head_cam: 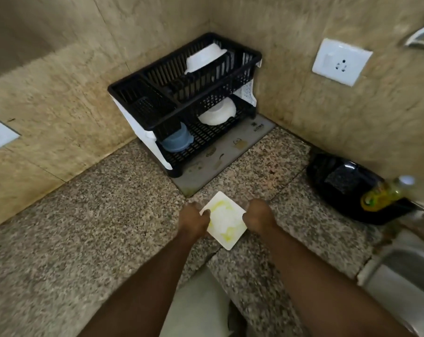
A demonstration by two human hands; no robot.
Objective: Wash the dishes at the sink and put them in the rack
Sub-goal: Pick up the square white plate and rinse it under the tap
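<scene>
A small square white plate (224, 221) smeared with yellow residue is held just above the granite counter, at the middle of the view. My left hand (194, 221) grips its left edge and my right hand (259, 218) grips its right edge. The black two-tier dish rack (189, 93) stands in the corner beyond. It holds a white bowl (205, 58) on top, another white bowl (218, 113) below and a blue lidded container (178, 139) at lower left. The steel sink (405, 271) shows at the right edge.
A grey drying mat (230, 149) lies under the rack. A black pan (347, 186) sits on the counter at the right, with a yellow dish-soap bottle (383, 193) beside it. A white wall socket (341, 60) is on the right wall.
</scene>
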